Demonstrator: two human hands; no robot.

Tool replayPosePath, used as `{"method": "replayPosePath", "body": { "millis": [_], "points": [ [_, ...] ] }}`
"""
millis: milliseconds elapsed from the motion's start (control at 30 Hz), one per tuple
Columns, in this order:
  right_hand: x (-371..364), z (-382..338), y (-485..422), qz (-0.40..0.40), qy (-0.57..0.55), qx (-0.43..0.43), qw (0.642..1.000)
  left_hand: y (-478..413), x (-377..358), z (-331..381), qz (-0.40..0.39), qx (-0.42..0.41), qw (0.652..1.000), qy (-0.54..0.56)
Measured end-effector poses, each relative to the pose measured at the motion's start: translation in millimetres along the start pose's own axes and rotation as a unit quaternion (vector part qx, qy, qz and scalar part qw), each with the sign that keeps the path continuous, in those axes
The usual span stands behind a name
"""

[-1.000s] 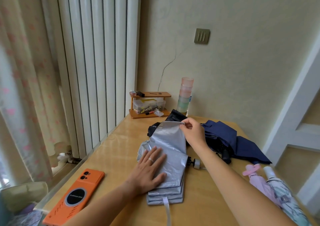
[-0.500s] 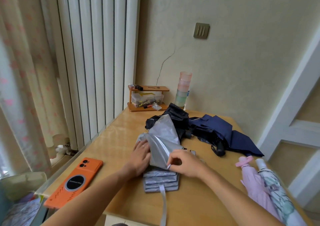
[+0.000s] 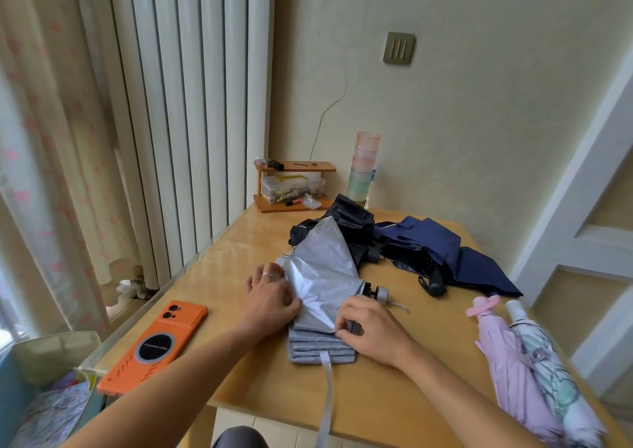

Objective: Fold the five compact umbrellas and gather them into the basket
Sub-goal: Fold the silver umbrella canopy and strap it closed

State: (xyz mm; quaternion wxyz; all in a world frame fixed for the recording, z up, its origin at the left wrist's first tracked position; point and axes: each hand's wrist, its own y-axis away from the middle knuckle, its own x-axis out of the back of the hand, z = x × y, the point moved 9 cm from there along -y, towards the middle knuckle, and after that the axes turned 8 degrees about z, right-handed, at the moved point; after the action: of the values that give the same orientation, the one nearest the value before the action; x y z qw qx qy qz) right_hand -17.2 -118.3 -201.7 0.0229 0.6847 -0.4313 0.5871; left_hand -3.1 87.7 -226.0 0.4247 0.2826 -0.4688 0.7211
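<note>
Where curtains (image 3: 51,139) hang, a table (image 3: 445,327) bears umbrellas (image 3: 322,269).

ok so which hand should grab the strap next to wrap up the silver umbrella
Right hand, probably: its fingers pinch the silver umbrella at the near corner, just beside where the strap leaves. The left hand rests farther up the left edge.
</note>
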Motion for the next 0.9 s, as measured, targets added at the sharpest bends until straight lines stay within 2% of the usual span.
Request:
{"method": "replayPosePath", "body": {
  "millis": [100,167,233,300,400,467,533,700,900],
  "points": [
    [-2.7,-0.2,3.6,-0.008,-0.016,-0.005,1.0,1.6,1.2,6.3,-0.004,0.061,0.998,-0.03],
    [-2.5,-1.6,5.0,-0.006,-0.029,-0.004,1.0,-1.8,21.5,19.7,0.074,0.091,0.993,0.008],
    [-2.2,-2.7,5.7,-0.002,-0.031,0.0,1.0,-9.8,39.5,45.2,0.142,0.023,0.989,0.045],
    [-1.6,-5.2,6.4,0.012,-0.022,0.012,1.0,-17.4,29.8,71.7,0.106,-0.112,0.987,0.053],
    [0.8,-6.6,6.8,0.03,-0.019,0.022,0.999,-9.5,-12.7,83.1,-0.031,-0.245,0.969,-0.009],
    [0.7,-3.2,5.2,0.021,-0.034,0.008,0.999,-0.4,-32.7,73.1,-0.078,-0.258,0.961,-0.059],
    [0.5,1.3,2.2,0.019,-0.043,-0.016,0.999,4.7,-43.0,65.1,-0.09,-0.252,0.961,-0.073],
    [2.4,6.2,-13.0,0.108,0.01,-0.052,0.993,7.1,-50.5,60.3,-0.091,-0.248,0.961,-0.08],
    [-24.3,29.1,-22.6,0.079,0.015,-0.171,0.982,8.4,-52.8,61.4,-0.078,-0.271,0.955,-0.098]
  ]
}}
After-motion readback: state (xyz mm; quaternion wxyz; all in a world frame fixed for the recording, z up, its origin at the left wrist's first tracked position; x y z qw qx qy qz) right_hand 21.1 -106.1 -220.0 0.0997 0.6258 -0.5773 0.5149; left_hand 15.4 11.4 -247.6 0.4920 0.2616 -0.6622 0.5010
